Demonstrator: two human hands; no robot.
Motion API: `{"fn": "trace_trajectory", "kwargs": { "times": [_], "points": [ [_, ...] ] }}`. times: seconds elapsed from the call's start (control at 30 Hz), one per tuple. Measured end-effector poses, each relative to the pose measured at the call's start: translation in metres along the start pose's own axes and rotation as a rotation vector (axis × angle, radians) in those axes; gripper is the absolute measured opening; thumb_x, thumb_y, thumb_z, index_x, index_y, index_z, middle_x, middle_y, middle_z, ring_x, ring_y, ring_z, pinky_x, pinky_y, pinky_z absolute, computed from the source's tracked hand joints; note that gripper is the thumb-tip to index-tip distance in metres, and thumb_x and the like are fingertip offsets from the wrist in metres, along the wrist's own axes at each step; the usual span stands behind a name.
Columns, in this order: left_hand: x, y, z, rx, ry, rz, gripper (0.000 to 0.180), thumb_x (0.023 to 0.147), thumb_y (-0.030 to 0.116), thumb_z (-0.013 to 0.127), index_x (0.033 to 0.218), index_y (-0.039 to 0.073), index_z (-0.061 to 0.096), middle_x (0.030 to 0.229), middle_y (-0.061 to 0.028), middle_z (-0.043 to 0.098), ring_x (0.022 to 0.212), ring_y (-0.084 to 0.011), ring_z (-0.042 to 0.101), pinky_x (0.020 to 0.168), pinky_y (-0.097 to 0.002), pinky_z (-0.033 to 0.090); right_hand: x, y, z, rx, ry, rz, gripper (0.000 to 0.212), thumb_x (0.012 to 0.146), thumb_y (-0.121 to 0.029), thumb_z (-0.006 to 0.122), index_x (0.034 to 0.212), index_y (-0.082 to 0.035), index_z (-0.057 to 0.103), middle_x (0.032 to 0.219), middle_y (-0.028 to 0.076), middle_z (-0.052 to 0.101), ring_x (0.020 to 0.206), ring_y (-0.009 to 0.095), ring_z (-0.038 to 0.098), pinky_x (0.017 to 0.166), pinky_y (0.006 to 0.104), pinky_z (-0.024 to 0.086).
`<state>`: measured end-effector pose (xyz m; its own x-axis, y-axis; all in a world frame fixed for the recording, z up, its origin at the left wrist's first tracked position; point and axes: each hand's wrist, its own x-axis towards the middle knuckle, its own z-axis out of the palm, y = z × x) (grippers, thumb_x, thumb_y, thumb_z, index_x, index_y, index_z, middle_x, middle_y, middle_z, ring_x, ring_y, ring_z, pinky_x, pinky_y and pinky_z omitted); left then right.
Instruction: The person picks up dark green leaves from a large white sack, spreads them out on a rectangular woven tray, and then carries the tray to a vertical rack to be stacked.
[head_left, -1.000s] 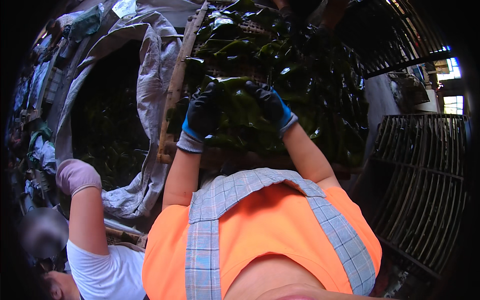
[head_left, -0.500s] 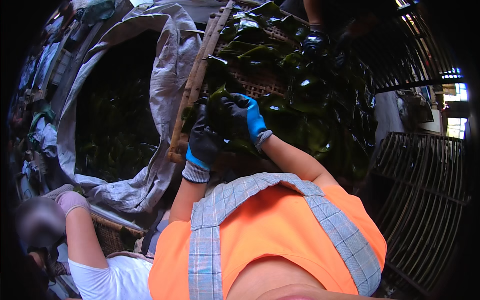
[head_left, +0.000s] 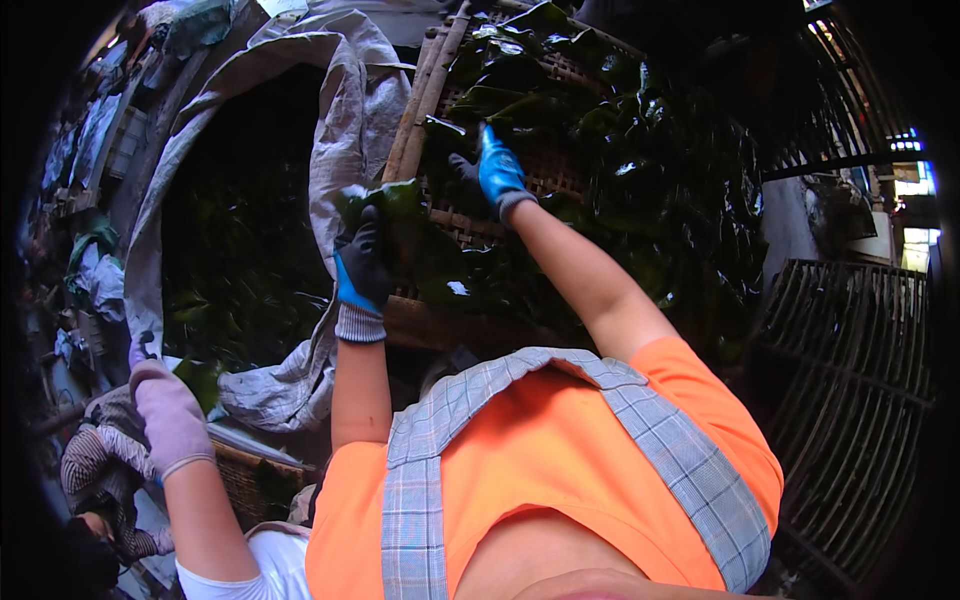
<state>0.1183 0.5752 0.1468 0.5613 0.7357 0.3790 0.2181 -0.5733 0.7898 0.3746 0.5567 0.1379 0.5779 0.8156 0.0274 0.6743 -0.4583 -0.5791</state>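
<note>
My left hand (head_left: 362, 270), in a black and blue glove, is closed on a glossy dark green leaf (head_left: 402, 215) beside the tray's left edge, thumb up. Farther forward, my right hand (head_left: 497, 172) reaches over the woven bamboo tray (head_left: 552, 172), its fingers stretched out and thumb apart. Some fingertips are hard to make out against the dark leaves. Many wet, dark green leaves (head_left: 640, 220) lie spread over the tray, with bare weave showing between them close to my right hand.
Left of the tray stands a large whitish sack (head_left: 365, 110) with dark leaves (head_left: 245, 230) inside. A co-worker's purple-gloved hand (head_left: 172, 420) is at its near rim. Slatted bamboo racks (head_left: 850, 370) stand at right. Another person in stripes (head_left: 100, 465) is at lower left.
My hands have come apart: the left moved left with the leaf, the right went forward over the tray. The co-worker's purple glove moved up to the sack. Hands at the far side no longer show.
</note>
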Motion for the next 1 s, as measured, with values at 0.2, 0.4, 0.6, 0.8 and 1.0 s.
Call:
{"fn": "trace_trajectory", "kwargs": {
  "times": [0.2,0.4,0.6,0.8,1.0],
  "points": [
    [0.072,0.038,0.044,-1.071,0.03,-0.6,0.02,0.094,0.017,0.051,0.104,0.004,0.062,0.093,-0.0062,0.066,0.079,-0.017,0.064,0.067,-0.0321,0.054,0.045,0.045,-0.017,0.947,0.154,-0.022,0.015,0.082,-0.008,0.065,0.097,-0.006,0.065,0.085,0.004,0.067,0.075,0.012,0.059,0.072,0.0277,0.049],
    [0.041,-0.094,0.14,-0.457,0.124,-0.532,0.037,0.078,0.0,0.065,0.113,0.001,0.054,0.098,-0.0063,0.063,0.081,-0.0168,0.058,0.07,-0.027,0.048,0.0,0.057,-0.138,1.269,-0.051,0.025,0.012,0.085,-0.009,0.063,0.097,-0.006,0.065,0.085,-0.003,0.064,0.077,0.007,0.058,0.07,0.0223,0.047],
    [0.063,0.05,0.119,-0.938,0.178,-0.427,0.052,0.086,0.011,0.061,0.131,-0.003,0.038,0.124,-0.016,0.052,0.097,-0.0232,0.059,0.079,-0.0284,0.05,-0.04,0.1,-0.18,1.263,-0.03,-0.027,0.022,0.079,0.004,0.055,0.098,-0.004,0.064,0.092,0.001,0.064,0.082,0.011,0.06,0.072,0.0244,0.048],
    [0.055,0.139,0.143,-1.637,-0.274,-0.616,0.044,0.091,0.002,0.047,0.134,0.004,0.039,0.133,-0.0121,0.046,0.123,-0.0226,0.045,0.102,-0.035,0.039,-0.093,0.063,-0.156,0.411,0.032,-0.374,0.03,0.077,0.004,0.052,0.104,-0.005,0.061,0.106,0.01,0.064,0.088,0.023,0.062,0.078,0.0315,0.051],
    [0.042,0.127,0.142,-1.766,-0.483,-0.653,0.042,0.096,0.028,0.043,0.133,0.007,0.041,0.127,-0.011,0.051,0.113,-0.0229,0.052,0.096,-0.0366,0.044,-0.138,0.049,-0.167,0.415,0.168,-0.371,0.03,0.082,-0.009,0.061,0.111,-0.005,0.059,0.113,0.015,0.059,0.098,0.026,0.059,0.083,0.0339,0.05]
  ]
}}
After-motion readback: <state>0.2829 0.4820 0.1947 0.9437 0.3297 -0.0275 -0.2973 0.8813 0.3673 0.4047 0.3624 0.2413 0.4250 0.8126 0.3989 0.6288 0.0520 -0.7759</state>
